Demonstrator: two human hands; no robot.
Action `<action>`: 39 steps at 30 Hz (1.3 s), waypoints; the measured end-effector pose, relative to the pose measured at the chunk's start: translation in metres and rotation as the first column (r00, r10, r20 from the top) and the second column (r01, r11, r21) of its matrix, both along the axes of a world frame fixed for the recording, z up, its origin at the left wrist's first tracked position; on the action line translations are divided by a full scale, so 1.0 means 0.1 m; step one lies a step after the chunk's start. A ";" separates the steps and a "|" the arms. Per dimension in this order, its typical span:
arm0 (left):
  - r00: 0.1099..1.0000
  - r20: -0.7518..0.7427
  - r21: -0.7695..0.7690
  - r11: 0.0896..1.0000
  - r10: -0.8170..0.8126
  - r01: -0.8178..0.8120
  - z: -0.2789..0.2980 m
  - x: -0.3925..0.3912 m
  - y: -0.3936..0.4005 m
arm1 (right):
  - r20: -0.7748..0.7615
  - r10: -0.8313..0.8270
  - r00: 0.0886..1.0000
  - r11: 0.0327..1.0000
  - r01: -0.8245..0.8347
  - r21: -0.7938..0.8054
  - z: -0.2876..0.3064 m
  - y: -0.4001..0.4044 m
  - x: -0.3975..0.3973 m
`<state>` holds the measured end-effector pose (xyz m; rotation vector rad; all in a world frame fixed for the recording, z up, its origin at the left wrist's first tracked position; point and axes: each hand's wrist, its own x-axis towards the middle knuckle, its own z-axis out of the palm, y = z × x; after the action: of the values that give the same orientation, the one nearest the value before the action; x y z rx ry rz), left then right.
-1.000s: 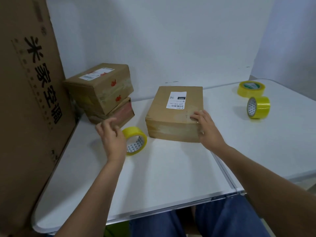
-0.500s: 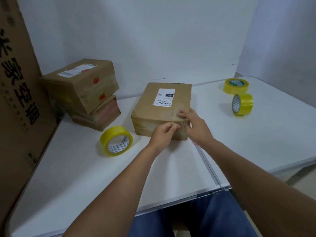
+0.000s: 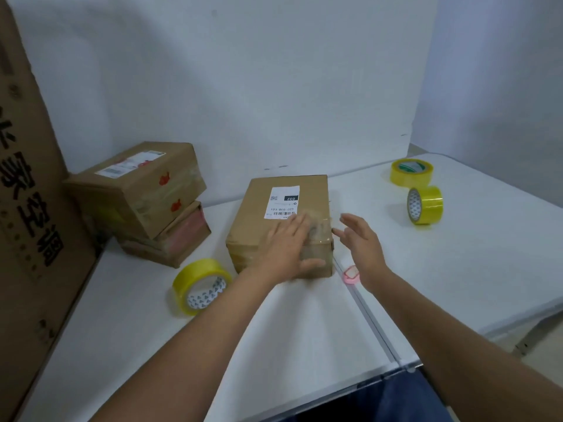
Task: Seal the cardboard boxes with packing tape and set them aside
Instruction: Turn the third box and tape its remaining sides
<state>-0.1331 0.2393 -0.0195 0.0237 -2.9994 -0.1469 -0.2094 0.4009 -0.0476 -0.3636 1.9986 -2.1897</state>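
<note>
Left hand [image 3: 285,248] now flat on the near top corner of the box [image 3: 280,220], fingers straight, thumb down the front face, pressing tape down; half a second ago pinching at that same edge with curled fingers. Right hand [image 3: 361,245] off the box, hovering just beside its right side, fingers spread and holding nothing, where before resting on the top edge. Box sitting mid-tabletop [image 3: 304,330], label up, a shiny crinkled strip of clear tape wrapped over the near right corner. Nearest tape roll [image 3: 201,286] lying free to the left of the box, untouched; a second earlier right by the left hand. Small pink thing [image 3: 352,274] uncovered on the tabletop seam by the right wrist, possibly a cutter, hard to tell. Two more rolls [image 3: 419,190] far right, two taped boxes [image 3: 137,196] stacked far left. Reads as the smoothing stage: strip cut and laid, sealing nearly finished, setting aside likely next.
</note>
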 end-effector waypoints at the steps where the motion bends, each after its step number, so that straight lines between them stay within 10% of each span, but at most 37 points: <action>1: 0.998 0.058 -0.083 0.997 0.006 -0.002 -0.02 -0.06 0.03 | 0.048 -0.033 0.998 0.998 0.031 0.048 -0.05 0.03 -0.03; 6: 0.991 0.114 -0.156 0.986 0.075 -0.057 -0.05 -0.19 0.02 | 0.208 -0.036 0.978 0.963 -0.022 0.270 -0.24 0.22 -0.13; 9: 0.996 -0.079 0.177 0.984 0.035 -0.020 0.05 -0.11 -0.06 | 0.307 -0.050 0.950 0.977 -0.018 0.212 -0.15 0.24 -0.17; 14: 0.967 -0.198 0.870 0.483 0.161 0.097 0.39 0.31 -0.12 | 0.431 0.212 0.877 0.976 -0.172 -0.130 0.47 0.11 -0.25; 23: 0.980 -0.047 0.956 0.292 0.192 -0.011 0.91 0.49 -0.14 | 0.118 0.104 0.988 0.994 -0.107 0.016 0.82 -0.14 0.05; 39: 0.976 -0.180 0.948 0.287 0.121 0.139 0.84 0.76 -0.05 | -0.271 0.090 0.958 0.952 -0.003 0.305 1.33 -0.47 0.36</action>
<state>-0.0576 0.2340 0.0649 0.1042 -2.1596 -1.8157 -0.1735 0.3535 0.0855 -0.7050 2.4002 -1.8460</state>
